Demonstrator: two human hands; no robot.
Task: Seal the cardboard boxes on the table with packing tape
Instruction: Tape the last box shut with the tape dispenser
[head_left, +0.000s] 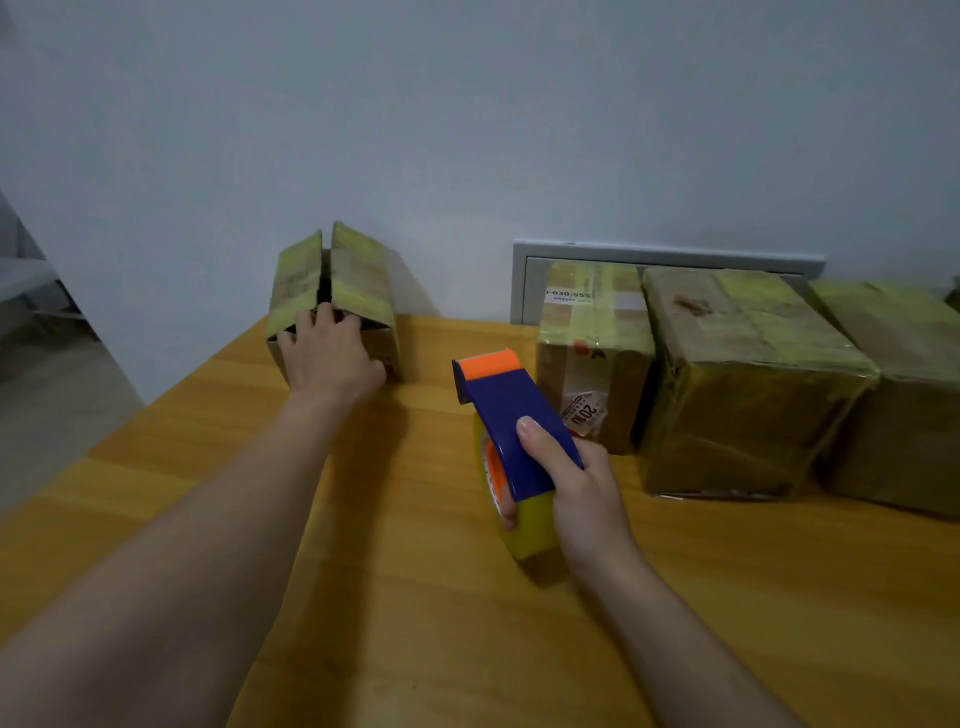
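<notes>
Dim, flat light with a bluish cast; soft shadows lie on the table (415, 597) (edges bow outward), detail slightly smeared.

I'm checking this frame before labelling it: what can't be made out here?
Head view:
Open box contents: dark gap between flaps, left hand covers its front edge.
Sticker on the nearest sealed box: print too small and blurred.
Rightmost box: cut off by the frame edge.
Tape end on the tape dispenser: hidden by its blue body.
</notes>
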